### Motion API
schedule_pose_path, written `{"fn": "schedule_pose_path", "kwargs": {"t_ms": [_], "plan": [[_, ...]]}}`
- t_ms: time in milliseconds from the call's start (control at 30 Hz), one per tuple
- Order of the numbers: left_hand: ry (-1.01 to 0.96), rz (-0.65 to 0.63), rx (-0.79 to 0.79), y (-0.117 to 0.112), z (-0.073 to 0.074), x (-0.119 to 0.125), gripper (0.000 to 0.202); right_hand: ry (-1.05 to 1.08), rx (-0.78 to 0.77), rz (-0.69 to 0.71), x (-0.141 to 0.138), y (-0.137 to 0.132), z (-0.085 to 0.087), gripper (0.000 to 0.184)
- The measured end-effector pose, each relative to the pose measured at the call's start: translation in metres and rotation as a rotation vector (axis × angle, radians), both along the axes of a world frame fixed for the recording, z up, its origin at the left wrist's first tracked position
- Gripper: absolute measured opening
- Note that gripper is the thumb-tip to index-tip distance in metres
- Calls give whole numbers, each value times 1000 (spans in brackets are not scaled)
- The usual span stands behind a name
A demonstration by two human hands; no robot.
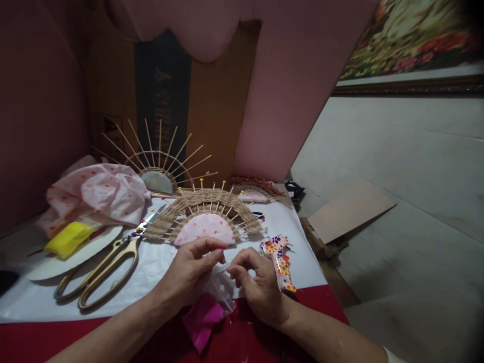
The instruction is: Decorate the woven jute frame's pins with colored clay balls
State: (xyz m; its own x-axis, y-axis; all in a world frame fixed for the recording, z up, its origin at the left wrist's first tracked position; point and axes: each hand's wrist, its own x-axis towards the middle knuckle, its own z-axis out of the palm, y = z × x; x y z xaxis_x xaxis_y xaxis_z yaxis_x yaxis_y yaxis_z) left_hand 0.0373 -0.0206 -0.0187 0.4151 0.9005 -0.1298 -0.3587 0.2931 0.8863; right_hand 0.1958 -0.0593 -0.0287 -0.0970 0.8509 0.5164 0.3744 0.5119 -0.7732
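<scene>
Fingers of the left hand (189, 262) pinch a small pink bit (221, 250) above a clear bag (226, 295) near a woven fan (206, 229), those of the right hand (260, 280) curled narrow, their hold unclear, in apparent hand-shaping that next calls for light pressure.

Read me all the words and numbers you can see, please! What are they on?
None can be read clearly.
Dark band on the cardboard: pale letters running sideways, too blurred to read.
Small printed mark at the cardboard's left: too dark to read.
Pink packet and yellow packet: no readable words or numbers.
</scene>
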Motion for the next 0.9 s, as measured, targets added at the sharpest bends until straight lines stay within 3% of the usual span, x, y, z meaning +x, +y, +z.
{"fn": "schedule_pose_path", "kwargs": {"t_ms": [200,333,433,667,900], "plan": [[-14,-60,-104,-3,7,-1,32,-7,38,51,1,1,2,39],[-13,-106,-117,-4,11,-4,36,-21,45,-69,-1,2,2,24],[-40,-103,-115,-3,10,-4,28,4,6,-67,-1,2,1,13],[-45,-108,-97,-1,6,-3,22,-53,80,-79,0,3,4,9],[-59,-102,-94,-2,7,-2,30,-81,97,-38,-1,4,2,10]]}}
